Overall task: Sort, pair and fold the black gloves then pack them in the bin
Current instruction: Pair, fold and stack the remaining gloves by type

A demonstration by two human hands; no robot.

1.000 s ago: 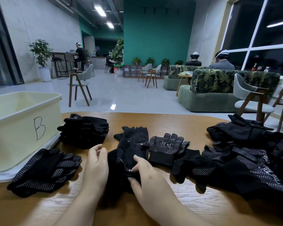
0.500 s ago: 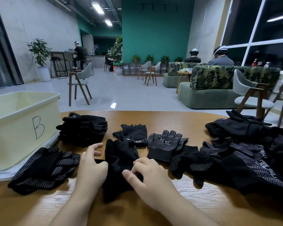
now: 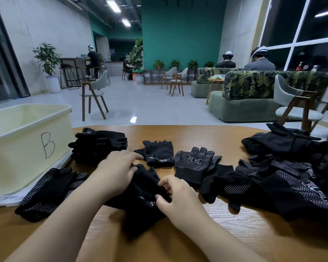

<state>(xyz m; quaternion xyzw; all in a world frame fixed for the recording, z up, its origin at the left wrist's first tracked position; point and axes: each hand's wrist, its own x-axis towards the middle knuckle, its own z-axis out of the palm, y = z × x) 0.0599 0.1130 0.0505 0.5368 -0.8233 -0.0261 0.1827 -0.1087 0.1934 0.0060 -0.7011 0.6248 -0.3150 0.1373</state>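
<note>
A plain black glove (image 3: 144,193) with white lettering on its cuff lies on the wooden table (image 3: 178,242) between my hands. My left hand (image 3: 116,173) holds its far end, blurred, with fingers reaching forward. At the cuff, my right hand (image 3: 178,199) pinches the fabric between thumb and fingers. A matching fingerless glove (image 3: 157,154) lies just beyond, and a dotted glove (image 3: 195,163) lies to its right. The cream bin (image 3: 27,144) marked B stands at the left.
A stack of folded black gloves (image 3: 100,144) sits beside the bin. Dotted gloves (image 3: 49,191) lie in front of the bin near my left forearm. A large loose pile of gloves (image 3: 292,176) covers the table's right side. Chairs and sofas stand beyond the table.
The glove, held up a second ago, now lies low on the table. Both hands dropped with it, and my left hand slid forward onto its far end.
</note>
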